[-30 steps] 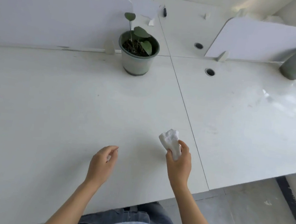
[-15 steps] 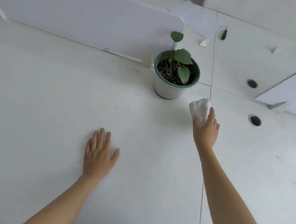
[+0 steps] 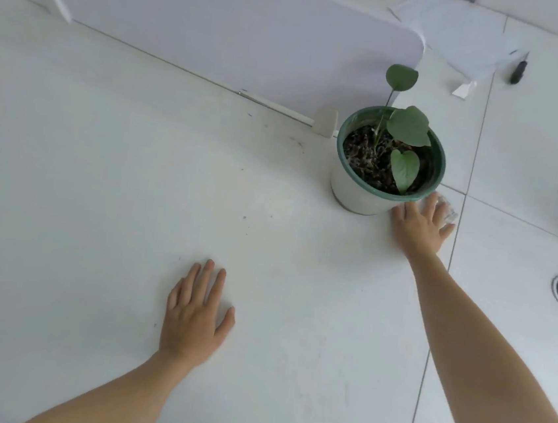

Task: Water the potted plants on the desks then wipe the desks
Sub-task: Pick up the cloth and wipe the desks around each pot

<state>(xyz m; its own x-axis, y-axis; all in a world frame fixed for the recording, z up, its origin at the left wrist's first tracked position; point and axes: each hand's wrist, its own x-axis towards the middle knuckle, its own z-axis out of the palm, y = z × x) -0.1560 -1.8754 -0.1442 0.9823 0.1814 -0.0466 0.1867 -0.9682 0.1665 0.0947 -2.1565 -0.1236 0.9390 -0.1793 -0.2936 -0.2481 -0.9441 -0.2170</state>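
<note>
I see the white desk (image 3: 100, 192) filling the view, a divider (image 3: 221, 26) along its back. The potted plant (image 3: 388, 160) stands by the divider's end. My left hand (image 3: 192, 319) lies flat, fingers spread, empty. My right hand (image 3: 419, 226) presses the tissue (image 3: 449, 213) flat beside the pot (mostly hidden underneath).

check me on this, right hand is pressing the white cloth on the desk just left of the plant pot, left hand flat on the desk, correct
Not quite. The head view shows the right hand pressing the white cloth on the desk just right of the plant pot, not left. The left hand does lie flat on the desk.
</note>
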